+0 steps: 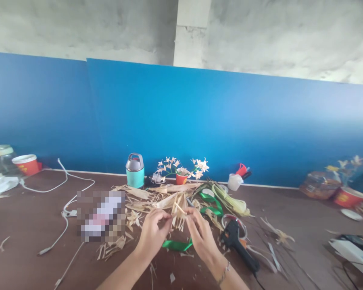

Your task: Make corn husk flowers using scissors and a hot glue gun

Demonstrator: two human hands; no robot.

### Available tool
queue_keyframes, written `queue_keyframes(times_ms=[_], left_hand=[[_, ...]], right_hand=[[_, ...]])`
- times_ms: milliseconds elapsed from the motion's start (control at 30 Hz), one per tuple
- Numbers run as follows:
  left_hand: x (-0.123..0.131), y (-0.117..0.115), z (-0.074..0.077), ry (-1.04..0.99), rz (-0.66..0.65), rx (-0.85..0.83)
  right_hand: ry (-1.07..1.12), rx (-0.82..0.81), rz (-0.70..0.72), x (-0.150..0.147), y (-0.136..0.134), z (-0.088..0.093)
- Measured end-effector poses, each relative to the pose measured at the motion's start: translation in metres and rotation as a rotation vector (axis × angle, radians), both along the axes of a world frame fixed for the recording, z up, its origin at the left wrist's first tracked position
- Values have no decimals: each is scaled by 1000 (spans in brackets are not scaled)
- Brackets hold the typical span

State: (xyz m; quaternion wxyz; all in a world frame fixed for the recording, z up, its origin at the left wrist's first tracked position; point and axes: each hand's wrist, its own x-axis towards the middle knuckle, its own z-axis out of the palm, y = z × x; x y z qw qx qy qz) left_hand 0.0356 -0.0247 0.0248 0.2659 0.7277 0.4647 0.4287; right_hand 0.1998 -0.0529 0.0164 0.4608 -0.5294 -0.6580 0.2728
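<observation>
Both hands are raised over the brown table, a small gap between their fingertips. My left hand has thumb and index finger pinched on something too small to make out. My right hand pinches a thin pale strip that slants up to the left. Dried corn husks are spread behind and beneath the fingers. Below the hands lies a green ribbon. A black glue gun rests right of my right hand.
A teal flask and a red cup of pale husk flowers stand near the blue partition. White cables run across the left. Green husks and a small white cup are right of centre.
</observation>
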Motion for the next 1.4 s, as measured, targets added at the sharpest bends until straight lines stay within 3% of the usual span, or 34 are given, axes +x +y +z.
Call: queue_keyframes(times_ms=[100,167,500,733,967,1067,1267,1333,1400], left_hand=[[2,2,3,-214,-45,-305],[2,3,4,-288,-94,-389],[2,4,0,-400,-177,-512],[0,2,2,-567,-171,-637],[2,2,-6,-588,-330,-816],[3,-1,-1,-476,-301,-744],[2,-3,3,-146,-215,-224],[2,-2,1,-117,-177,-162],[2,-1,-1,-150,-158,-210]], right_hand=[[28,-13,62,0,1,-4],[62,-24,120,-2,2,-9],[219,-126,224,-9,8,-2],[249,-139,170,0,6,0],[156,-62,127,0,5,2],[96,-43,72,0,4,5],[78,-59,46,1,5,5],[111,-69,66,2,5,3],[170,-83,83,3,4,3]])
